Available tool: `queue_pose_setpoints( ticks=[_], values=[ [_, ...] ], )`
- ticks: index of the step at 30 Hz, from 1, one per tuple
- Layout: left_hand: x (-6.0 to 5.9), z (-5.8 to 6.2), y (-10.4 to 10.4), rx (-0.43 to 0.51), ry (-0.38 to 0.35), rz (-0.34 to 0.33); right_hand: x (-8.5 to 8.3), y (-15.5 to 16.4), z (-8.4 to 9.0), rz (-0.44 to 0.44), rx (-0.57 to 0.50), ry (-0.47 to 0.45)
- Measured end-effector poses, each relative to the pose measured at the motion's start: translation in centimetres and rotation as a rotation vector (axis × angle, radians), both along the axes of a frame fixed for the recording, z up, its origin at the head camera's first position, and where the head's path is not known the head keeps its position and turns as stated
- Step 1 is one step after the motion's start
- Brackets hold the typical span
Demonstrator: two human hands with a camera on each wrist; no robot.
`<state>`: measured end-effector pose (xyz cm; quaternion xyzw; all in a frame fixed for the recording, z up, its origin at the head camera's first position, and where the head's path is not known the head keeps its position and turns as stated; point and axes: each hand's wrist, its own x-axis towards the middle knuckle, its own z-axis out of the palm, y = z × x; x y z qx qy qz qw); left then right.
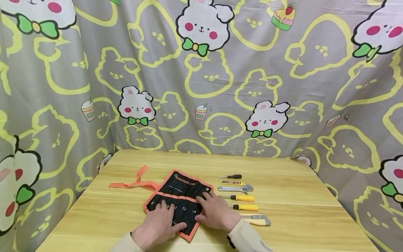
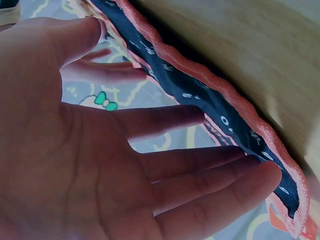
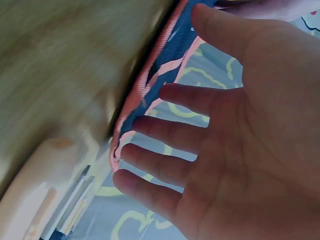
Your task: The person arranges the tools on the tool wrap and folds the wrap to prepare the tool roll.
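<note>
Both hands, left (image 1: 157,224) and right (image 1: 217,211), press flat on the tool roll (image 1: 181,196).

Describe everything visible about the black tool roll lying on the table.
The tool roll is a black fabric pouch edged in orange, lying unrolled and flat on the wooden table, turned at a slight angle. White brand lettering marks its upper flap; below run pockets numbered in white, 13 and 14 readable. An orange tie strap trails off its left side. Two metal eyelets show at the upper corners. The left hand and right hand rest on it with straight fingers. Its pockets look empty, though not certainly.
</note>
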<state>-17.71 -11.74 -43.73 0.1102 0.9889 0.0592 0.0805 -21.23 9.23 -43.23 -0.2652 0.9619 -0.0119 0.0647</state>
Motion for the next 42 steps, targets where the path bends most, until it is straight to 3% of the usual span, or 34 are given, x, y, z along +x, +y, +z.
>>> queue_pose_setpoints(
  ticks=[6,12,17,24,34,42],
  values=[
    [0.2,-0.1,0.1,-0.012,-0.025,0.01,0.1,-0.2,-0.2,-0.007,0.026,-0.025],
    [-0.2,0.0,-0.6,-0.008,-0.042,-0.005,0.4,-0.5,0.0,0.001,0.071,0.009],
    [0.0,0.1,-0.6,0.007,-0.053,-0.021,0.2,-0.4,-0.3,0.003,0.054,0.049],
    [0.1,0.1,-0.6,0.027,-0.053,-0.039,0.3,-0.6,-0.7,0.002,0.062,0.022],
    [-0.4,0.5,-1.9,0.029,-0.127,-0.046,0.7,-0.8,-0.3,0.029,0.039,0.033],
    [-0.5,0.7,-2.0,0.02,-0.125,-0.064,0.5,-0.5,-0.5,-0.01,0.029,0.009]
  ],
)
